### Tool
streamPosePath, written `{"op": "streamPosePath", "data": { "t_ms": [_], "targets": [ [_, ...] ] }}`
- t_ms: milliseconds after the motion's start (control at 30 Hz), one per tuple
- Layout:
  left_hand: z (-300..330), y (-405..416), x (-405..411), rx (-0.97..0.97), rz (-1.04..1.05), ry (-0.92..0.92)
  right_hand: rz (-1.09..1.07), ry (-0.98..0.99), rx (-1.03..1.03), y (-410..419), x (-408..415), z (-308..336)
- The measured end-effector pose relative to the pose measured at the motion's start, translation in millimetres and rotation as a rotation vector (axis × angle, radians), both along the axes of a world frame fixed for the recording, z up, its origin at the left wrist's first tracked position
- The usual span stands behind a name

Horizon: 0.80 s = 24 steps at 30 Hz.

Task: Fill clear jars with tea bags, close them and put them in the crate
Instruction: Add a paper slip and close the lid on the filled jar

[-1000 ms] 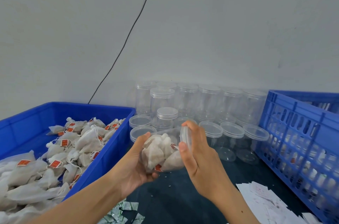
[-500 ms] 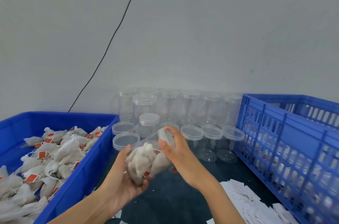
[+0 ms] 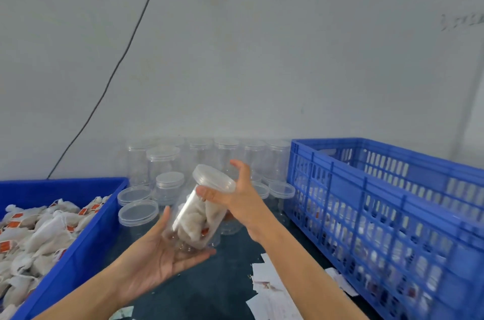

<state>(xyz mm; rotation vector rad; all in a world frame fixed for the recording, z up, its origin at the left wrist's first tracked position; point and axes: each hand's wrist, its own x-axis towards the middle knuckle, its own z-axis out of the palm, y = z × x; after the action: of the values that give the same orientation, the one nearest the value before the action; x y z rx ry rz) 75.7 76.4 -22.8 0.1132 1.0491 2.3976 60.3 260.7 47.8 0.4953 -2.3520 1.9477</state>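
A black cable (image 3: 123,58) slants down the pale wall (image 3: 288,44) from 12 o'clock toward 9 o'clock. White paper slips (image 3: 272,291) (print unreadable) lie scattered on the dark tabletop (image 3: 204,293) at 5 o'clock.

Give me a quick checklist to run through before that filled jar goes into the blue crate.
1. Clear plastic jar holds white tea bags: ok.
2. Clear round lid sits on the jar mouth: ok.
3. Lid fully tightened: cannot tell.
4. Left hand supports the jar's base: ok.
5. Right hand holds the jar near the lid: ok.
6. Free room in the slotted blue plastic crate: cannot tell.
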Motion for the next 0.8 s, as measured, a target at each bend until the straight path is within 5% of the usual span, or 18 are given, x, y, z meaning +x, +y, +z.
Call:
{"op": "streamPosePath", "data": {
  "t_ms": [333,533,800],
  "targets": [
    [67.8,96.5,-32.2,-0.378,0.274,0.29,-0.11,-0.017,0.127,86.8,-27.9,82.6],
    [132.6,179.5,-98.2,-0.615,0.494,0.72,-0.248,-0.031,0.075,167.4,-74.9,144.2],
    [182.3,279.4,-190.7,-0.961,0.404,1.147,-0.475,0.0,0.174,254.8,-147.4,172.3]
  ]
}}
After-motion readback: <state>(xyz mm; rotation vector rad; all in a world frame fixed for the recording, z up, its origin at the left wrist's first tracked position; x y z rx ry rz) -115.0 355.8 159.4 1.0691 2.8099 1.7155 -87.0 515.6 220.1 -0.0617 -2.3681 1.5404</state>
